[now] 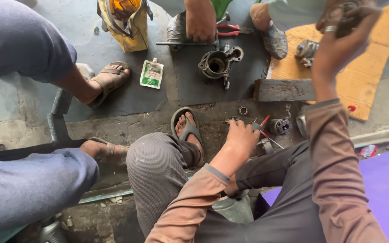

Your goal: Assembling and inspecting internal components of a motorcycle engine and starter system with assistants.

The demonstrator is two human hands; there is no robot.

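- Reaching down in the head view, left hand (241, 137) curls loosely over a red-handled tool (263, 128) on the floor (127, 121); firm grip unclear.
- Right hand (344, 33) raised, fingers closed round a dark metal part (351, 15).
- Looks like mid-disassembly; next move likely needs a firm hold on the tool.
- Co-worker's hand (200, 20) grips a rod (183, 43) near a metal housing (217, 64).

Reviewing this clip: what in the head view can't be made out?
- Dark part in the right hand: at the top edge, wrapped by fingers; kind unclear.
- What the left hand touches: its fingers cover the small parts on the floor; grip unclear.
- Red-handled tool: tip hidden by the left hand.
- Another person's hand: arm cut off by the top edge.
- Metal housing: bore too dark.
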